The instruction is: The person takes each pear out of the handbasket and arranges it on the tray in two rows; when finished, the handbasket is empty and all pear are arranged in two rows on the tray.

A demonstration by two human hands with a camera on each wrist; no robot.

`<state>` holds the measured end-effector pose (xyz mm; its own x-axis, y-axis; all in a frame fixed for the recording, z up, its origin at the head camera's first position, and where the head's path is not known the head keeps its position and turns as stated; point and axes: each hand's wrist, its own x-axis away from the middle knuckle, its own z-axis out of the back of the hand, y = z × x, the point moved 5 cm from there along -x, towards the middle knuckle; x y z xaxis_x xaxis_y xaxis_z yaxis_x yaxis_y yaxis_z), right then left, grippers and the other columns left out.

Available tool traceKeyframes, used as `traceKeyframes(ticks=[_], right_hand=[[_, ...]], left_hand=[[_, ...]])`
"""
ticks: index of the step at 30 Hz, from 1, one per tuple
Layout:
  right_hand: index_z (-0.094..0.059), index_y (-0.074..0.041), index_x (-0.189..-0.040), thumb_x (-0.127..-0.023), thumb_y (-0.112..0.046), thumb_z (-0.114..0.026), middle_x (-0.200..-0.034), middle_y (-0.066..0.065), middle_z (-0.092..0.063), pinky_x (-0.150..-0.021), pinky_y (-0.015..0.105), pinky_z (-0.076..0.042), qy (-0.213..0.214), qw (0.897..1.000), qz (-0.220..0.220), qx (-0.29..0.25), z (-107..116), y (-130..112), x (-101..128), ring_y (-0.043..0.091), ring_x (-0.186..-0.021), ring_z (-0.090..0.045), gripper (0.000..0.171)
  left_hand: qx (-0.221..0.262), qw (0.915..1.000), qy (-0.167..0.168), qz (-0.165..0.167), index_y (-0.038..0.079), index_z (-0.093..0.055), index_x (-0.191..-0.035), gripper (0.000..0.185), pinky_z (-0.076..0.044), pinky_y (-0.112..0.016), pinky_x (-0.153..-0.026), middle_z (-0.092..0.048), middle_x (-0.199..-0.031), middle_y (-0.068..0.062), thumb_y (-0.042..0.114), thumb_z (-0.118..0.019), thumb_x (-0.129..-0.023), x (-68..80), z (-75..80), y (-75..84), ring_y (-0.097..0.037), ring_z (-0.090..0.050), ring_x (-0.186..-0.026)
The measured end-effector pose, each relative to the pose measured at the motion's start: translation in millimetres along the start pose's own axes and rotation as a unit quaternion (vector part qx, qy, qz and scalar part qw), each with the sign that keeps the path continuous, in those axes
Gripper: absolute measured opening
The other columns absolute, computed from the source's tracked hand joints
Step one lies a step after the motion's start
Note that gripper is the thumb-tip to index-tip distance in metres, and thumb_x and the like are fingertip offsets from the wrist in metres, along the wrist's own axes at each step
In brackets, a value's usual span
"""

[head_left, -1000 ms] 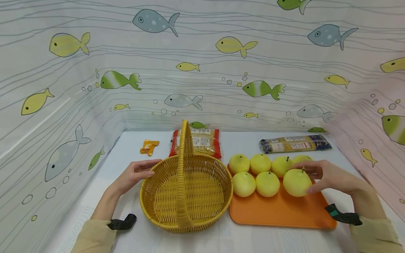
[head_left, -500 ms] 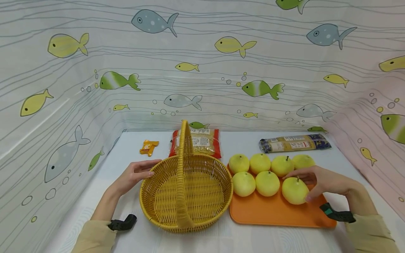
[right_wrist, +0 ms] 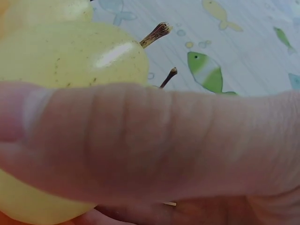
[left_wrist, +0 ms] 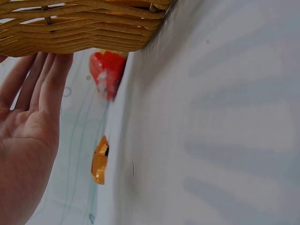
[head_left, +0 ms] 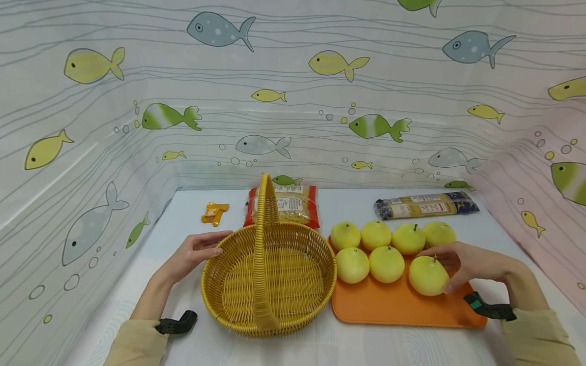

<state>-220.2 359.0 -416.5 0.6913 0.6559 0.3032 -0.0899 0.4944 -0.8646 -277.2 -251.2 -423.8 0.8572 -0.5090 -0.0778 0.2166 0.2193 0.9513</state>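
My right hand (head_left: 473,264) holds a round yellow pear (head_left: 428,277) between thumb and fingers over the orange tray (head_left: 407,311). The right wrist view has my thumb (right_wrist: 131,140) across this pear, hiding much of it. Several more pears (head_left: 386,264) sit in two rows at the tray's back and left. An oval woven basket (head_left: 297,279) with a tall handle stands left of the tray. My left hand (head_left: 194,254) rests against the basket's left rim. In the left wrist view, its straight fingers (left_wrist: 49,84) reach the basket's outer wall (left_wrist: 93,33); their tips are hidden.
Behind the basket lies a clear and red food packet (head_left: 293,203). A small orange wrapped packet (head_left: 214,213) is at the back left. A long dark-ended pack (head_left: 426,206) lies behind the pears. Fish-patterned walls (head_left: 293,122) enclose the white table (head_left: 348,348).
My right hand and its pear moved down and toward the tray's front, then stayed nearly still. The left hand and the basket have not moved visibly.
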Motion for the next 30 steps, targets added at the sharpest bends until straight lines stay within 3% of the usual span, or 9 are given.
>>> traceKeyframes(ticks=[3, 8, 11, 16, 23, 30], right_hand=[[-0.046, 0.003, -0.145, -0.082, -0.01, -0.078, -0.137, -0.002, -0.06, -0.093, 0.02, -0.05, 0.006, 1.0, -0.014, 0.004, 1, 0, 0, 0.006, -0.117, -0.061, 0.071], [-0.043, 0.009, -0.145, -0.083, -0.013, -0.077, -0.14, 0.021, -0.055, -0.09, 0.02, -0.052, 0.03, 0.998, -0.046, 0.003, 3, -2, -2, 0.007, -0.113, -0.063, 0.074], [-0.04, 0.014, -0.144, -0.082, -0.014, -0.078, -0.139, 0.027, -0.054, -0.09, 0.023, -0.054, 0.042, 0.997, -0.066, 0.003, 3, -5, -2, 0.018, -0.117, -0.064, 0.077], [-0.039, 0.018, -0.142, -0.082, -0.016, -0.078, -0.136, 0.027, -0.057, -0.091, 0.034, -0.056, 0.048, 0.995, -0.088, 0.014, 2, -9, -2, 0.039, -0.12, -0.061, 0.079], [-0.039, 0.02, -0.141, -0.083, -0.017, -0.079, -0.134, 0.027, -0.058, -0.092, 0.04, -0.056, 0.056, 0.993, -0.092, 0.038, 4, -9, -1, 0.04, -0.119, -0.06, 0.079], [-0.042, 0.019, -0.139, -0.084, -0.016, -0.078, -0.132, 0.026, -0.06, -0.088, 0.026, -0.056, 0.052, 0.995, -0.081, 0.032, 2, -9, -3, 0.035, -0.117, -0.062, 0.075]], left_hand=[[0.002, 1.0, 0.001, 0.0, -0.003, -0.05, -0.144, 0.048, -0.051, -0.022, -0.095, -0.061, -0.139, -0.003, 0.007, -0.057, -0.097, 0.8, 0.5, 0.6, -0.006, -0.062, -0.119], [0.003, 1.0, 0.001, -0.001, -0.003, -0.049, -0.144, 0.048, -0.051, -0.022, -0.095, -0.061, -0.14, -0.004, 0.007, -0.058, -0.097, 2.0, 0.9, 1.2, -0.006, -0.062, -0.12], [0.003, 1.0, 0.001, 0.0, -0.003, -0.049, -0.144, 0.049, -0.051, -0.021, -0.095, -0.061, -0.139, -0.004, 0.007, -0.058, -0.097, 2.7, 1.1, 0.8, -0.006, -0.062, -0.119], [0.007, 1.0, 0.002, 0.002, -0.004, -0.049, -0.144, 0.049, -0.051, -0.022, -0.095, -0.061, -0.139, -0.003, 0.007, -0.058, -0.097, 4.2, 1.6, 1.2, -0.006, -0.062, -0.119], [0.017, 0.9998, 0.003, 0.013, -0.003, -0.05, -0.144, 0.049, -0.05, -0.021, -0.097, -0.06, -0.14, -0.005, 0.008, -0.059, -0.097, 1.3, -1.7, 1.6, -0.006, -0.062, -0.12], [0.026, 0.9996, 0.003, 0.007, -0.004, -0.05, -0.144, 0.049, -0.05, -0.022, -0.096, -0.06, -0.14, -0.007, 0.006, -0.059, -0.097, 0.2, -2.6, -0.4, -0.008, -0.063, -0.12]])
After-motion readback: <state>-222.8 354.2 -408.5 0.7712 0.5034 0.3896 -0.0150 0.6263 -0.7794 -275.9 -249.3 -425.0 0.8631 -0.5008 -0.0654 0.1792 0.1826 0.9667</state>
